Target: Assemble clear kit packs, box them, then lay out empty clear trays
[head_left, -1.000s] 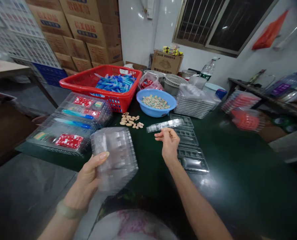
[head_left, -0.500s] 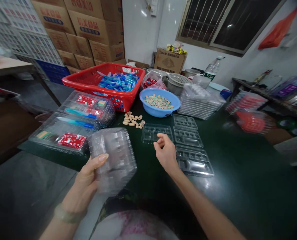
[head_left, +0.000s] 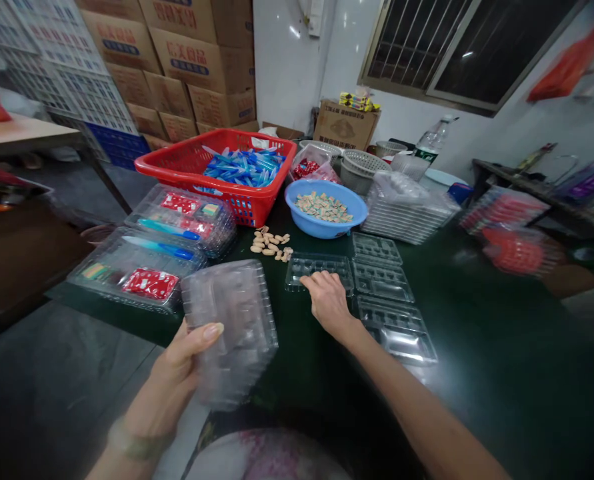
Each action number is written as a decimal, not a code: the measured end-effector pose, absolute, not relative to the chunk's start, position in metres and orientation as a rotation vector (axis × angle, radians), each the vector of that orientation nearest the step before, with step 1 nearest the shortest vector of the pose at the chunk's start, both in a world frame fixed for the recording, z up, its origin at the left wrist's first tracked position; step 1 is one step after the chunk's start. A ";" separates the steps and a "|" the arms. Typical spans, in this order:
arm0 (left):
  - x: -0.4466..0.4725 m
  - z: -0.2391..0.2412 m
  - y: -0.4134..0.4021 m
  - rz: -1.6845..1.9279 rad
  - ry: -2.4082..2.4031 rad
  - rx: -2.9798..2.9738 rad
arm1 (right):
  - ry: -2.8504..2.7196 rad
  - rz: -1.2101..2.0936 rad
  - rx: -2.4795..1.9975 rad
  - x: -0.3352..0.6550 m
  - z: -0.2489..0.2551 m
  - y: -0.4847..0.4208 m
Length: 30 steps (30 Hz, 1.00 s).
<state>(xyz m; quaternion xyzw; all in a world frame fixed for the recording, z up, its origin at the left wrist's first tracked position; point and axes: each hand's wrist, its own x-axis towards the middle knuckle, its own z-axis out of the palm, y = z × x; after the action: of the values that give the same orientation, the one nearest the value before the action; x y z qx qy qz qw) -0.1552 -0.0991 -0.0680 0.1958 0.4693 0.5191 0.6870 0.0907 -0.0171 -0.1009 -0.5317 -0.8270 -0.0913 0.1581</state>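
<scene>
My left hand (head_left: pixel 177 373) grips a stack of clear plastic trays (head_left: pixel 231 327) from below, thumb on top, held over the near table edge. My right hand (head_left: pixel 328 301) rests with its fingers curled on the near edge of a single clear tray (head_left: pixel 317 268) lying flat on the dark green table (head_left: pixel 477 347). Three more empty clear trays (head_left: pixel 384 283) lie in a column just right of it.
A red basket (head_left: pixel 227 170) of blue packets, a blue bowl (head_left: pixel 325 208) of small wrapped pieces and a heap of peanuts (head_left: pixel 271 243) stand behind. Filled trays (head_left: pixel 147 263) are stacked at left, a tray pile (head_left: pixel 407 210) at back right. Cardboard boxes line the wall.
My right hand brought the single clear tray down from the air and laid it flat on the table left of the other three. My left hand kept the stack.
</scene>
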 end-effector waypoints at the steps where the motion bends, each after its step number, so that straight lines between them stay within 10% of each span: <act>1: -0.158 -0.071 -0.100 1.165 1.064 0.420 | -2.351 -0.278 -1.523 0.090 -0.097 -0.017; 30: -0.108 -0.055 -0.088 1.176 0.981 0.539 | -1.945 0.178 -1.535 0.080 -0.065 -0.008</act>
<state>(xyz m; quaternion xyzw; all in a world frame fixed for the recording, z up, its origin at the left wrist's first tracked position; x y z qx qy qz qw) -0.1081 -0.0878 -0.0550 0.2410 0.4384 0.5255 0.6881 0.0800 -0.0075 -0.0649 -0.5850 -0.7409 0.0680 0.3229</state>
